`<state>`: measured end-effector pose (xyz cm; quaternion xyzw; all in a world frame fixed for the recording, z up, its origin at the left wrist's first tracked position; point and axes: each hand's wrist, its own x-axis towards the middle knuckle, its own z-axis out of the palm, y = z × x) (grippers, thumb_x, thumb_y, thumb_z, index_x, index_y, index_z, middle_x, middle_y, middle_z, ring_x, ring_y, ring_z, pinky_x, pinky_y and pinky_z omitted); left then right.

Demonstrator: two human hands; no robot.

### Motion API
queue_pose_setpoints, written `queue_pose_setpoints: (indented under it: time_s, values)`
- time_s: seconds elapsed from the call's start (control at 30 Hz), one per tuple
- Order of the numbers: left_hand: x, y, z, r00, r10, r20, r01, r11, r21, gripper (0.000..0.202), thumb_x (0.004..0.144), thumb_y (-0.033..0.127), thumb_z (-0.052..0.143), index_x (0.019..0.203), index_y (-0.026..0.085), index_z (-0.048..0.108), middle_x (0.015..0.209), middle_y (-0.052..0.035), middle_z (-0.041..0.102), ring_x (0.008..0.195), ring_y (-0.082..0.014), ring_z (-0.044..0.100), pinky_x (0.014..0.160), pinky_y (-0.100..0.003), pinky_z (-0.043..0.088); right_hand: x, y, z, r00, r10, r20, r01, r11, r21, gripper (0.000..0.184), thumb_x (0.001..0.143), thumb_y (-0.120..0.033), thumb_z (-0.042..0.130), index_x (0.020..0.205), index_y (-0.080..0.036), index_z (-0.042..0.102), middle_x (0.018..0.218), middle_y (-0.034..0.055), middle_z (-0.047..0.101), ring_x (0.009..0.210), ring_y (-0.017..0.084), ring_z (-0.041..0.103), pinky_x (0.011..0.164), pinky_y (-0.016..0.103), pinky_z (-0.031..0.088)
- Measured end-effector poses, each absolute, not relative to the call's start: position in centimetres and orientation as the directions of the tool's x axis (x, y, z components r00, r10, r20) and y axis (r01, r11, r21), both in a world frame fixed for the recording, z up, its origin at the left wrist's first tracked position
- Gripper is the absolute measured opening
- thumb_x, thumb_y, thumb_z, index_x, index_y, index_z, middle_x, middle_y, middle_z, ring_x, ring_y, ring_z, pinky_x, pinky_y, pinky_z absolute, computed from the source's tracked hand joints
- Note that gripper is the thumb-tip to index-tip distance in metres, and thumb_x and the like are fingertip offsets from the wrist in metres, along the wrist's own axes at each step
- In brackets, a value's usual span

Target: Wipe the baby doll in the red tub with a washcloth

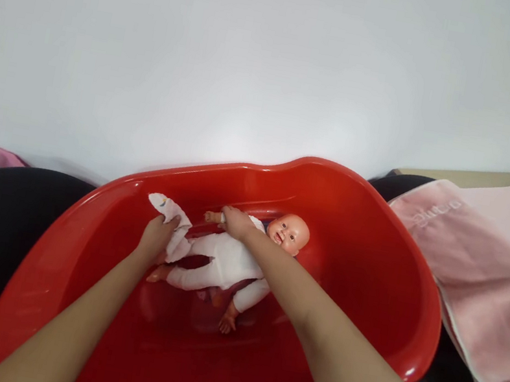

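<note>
Doll [222, 264] lies on its back in red plastic baby tub [369, 270]; your left hand [156, 238] clenches white cloth [168, 205], your right hand [237, 223] grasps doll's arm [213, 217]. Keep both grips gentle, doll steady.

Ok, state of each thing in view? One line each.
Left hand: closed on the white cloth.
White cloth: bunched, small rainbow mark at its end.
Right hand: closed on the doll's sleeved arm.
Doll: lying face up in the tub, dressed in a white suit, feet bare.
Red plastic tub: holding the doll.
Pink towel: folded, lying beside the tub.
</note>
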<state>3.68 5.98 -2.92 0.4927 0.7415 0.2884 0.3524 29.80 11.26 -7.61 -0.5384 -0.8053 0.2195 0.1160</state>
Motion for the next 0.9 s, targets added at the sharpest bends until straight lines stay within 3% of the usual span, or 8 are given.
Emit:
queue_pose_setpoints:
  time_s: [0.3, 0.5, 0.67, 0.77, 0.83, 0.9]
  values:
    - [-2.6, 1.6, 1.9, -0.313, 0.932, -0.184, 0.688, 0.356, 0.633, 0.049, 0.092, 0.067, 0.064, 0.101, 0.019, 0.073, 0.097, -0.0098, 0.079, 0.086, -0.0307, 0.072, 0.073, -0.036, 0.048, 28.1, 12.5, -9.4, -0.358, 0.93, -0.082, 0.86, 0.294, -0.418, 0.035, 0.099, -0.028, 0.071, 0.132, -0.016, 0.065, 0.138, 0.0182, 0.07, 0.126, 0.032, 0.067, 0.104, 0.042, 0.051]
    - [-3.7, -1.7, 3.8, -0.327, 0.925, -0.192, 0.714, 0.375, 0.591, 0.039, 0.091, 0.062, 0.066, 0.095, 0.023, 0.069, 0.086, -0.0041, 0.076, 0.081, -0.0303, 0.071, 0.069, -0.035, 0.047, 27.2, 13.2, -9.9, -0.315, 0.938, -0.142, 0.897, 0.246, -0.366, 0.038, 0.099, -0.027, 0.07, 0.134, -0.013, 0.066, 0.142, 0.0219, 0.066, 0.132, 0.034, 0.064, 0.107, 0.045, 0.052]
    - [-4.9, -3.4, 4.3, -0.289, 0.931, -0.222, 0.692, 0.363, 0.624, 0.04, 0.092, 0.064, 0.065, 0.102, 0.025, 0.071, 0.095, -0.0027, 0.079, 0.088, -0.0301, 0.074, 0.075, -0.035, 0.049, 26.3, 12.4, -8.6, -0.268, 0.949, -0.166, 0.924, 0.204, -0.323, 0.038, 0.101, -0.025, 0.066, 0.137, -0.012, 0.066, 0.145, 0.0267, 0.062, 0.134, 0.039, 0.062, 0.109, 0.056, 0.052]
    - [-5.4, -3.6, 3.7, -0.267, 0.937, -0.225, 0.679, 0.349, 0.646, 0.043, 0.093, 0.063, 0.064, 0.103, 0.022, 0.072, 0.099, -0.0064, 0.08, 0.093, -0.0319, 0.075, 0.08, -0.037, 0.05, 24.3, 10.2, -7.1, -0.287, 0.95, -0.122, 0.924, 0.241, -0.298, 0.038, 0.103, -0.027, 0.064, 0.138, -0.012, 0.065, 0.149, 0.0271, 0.06, 0.14, 0.042, 0.056, 0.117, 0.065, 0.043]
    - [-5.3, -3.5, 3.1, -0.267, 0.933, -0.242, 0.615, 0.358, 0.703, 0.042, 0.092, 0.06, 0.067, 0.108, 0.022, 0.073, 0.104, -0.0083, 0.081, 0.096, -0.0325, 0.076, 0.081, -0.037, 0.052, 22.2, 8.1, -6.3, -0.377, 0.924, -0.069, 0.89, 0.34, -0.303, 0.042, 0.104, -0.036, 0.066, 0.141, -0.016, 0.063, 0.152, 0.0226, 0.06, 0.145, 0.038, 0.053, 0.124, 0.062, 0.037]
    - [-4.9, -3.5, 2.6, -0.277, 0.92, -0.277, 0.508, 0.385, 0.77, 0.04, 0.091, 0.055, 0.068, 0.112, 0.02, 0.073, 0.107, -0.0105, 0.082, 0.097, -0.0325, 0.078, 0.08, -0.037, 0.056, 19.9, 5.7, -5.9, -0.501, 0.863, -0.062, 0.828, 0.458, -0.323, 0.049, 0.101, -0.045, 0.071, 0.142, -0.019, 0.063, 0.15, 0.0168, 0.064, 0.141, 0.033, 0.057, 0.124, 0.054, 0.041]
